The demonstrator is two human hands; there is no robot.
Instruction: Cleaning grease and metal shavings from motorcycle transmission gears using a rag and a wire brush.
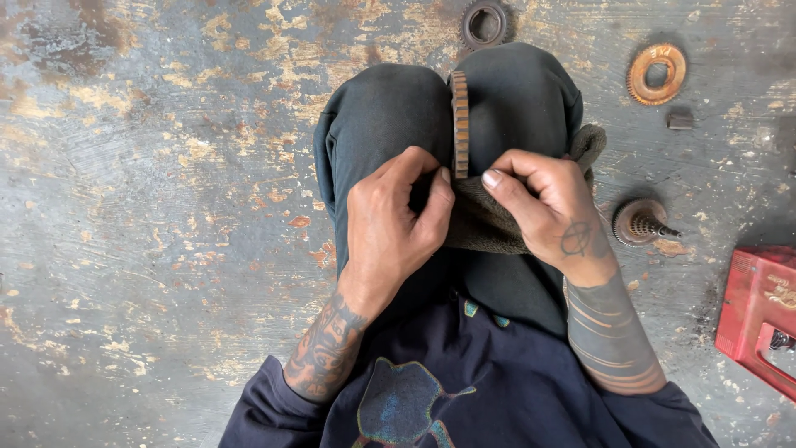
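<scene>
Rusty steel is what I am working on: a toothed gear (460, 124) stands on edge between my knees (390, 116), teeth facing up toward the camera, its lower part hidden behind my fingers and a dark grey-green cloth (497, 220). My left hand (394, 224) has its grip curled, thumb and forefinger pinched against the gear's near edge just where it meets the cloth; my right hand (551, 207) has its fingers pressed together on the cloth, bunching it against the gear's right face. To do this well, I judge I should keep the knees squeezed so the gear cannot roll, hold it steady with the left pinch, and drag the cloth firmly along the face and into the teeth with the right, turning the gear a little at a time so no section is skipped. I would keep fingertips off the tooth tips, which look sharp and flaky. On the worn, paint-chipped floor (149, 249) lie another dark gear (484, 25), an orange rusted ring gear (657, 74), a small splined shaft piece (643, 222) and a red case (759, 315), all well apart from my hands.
</scene>
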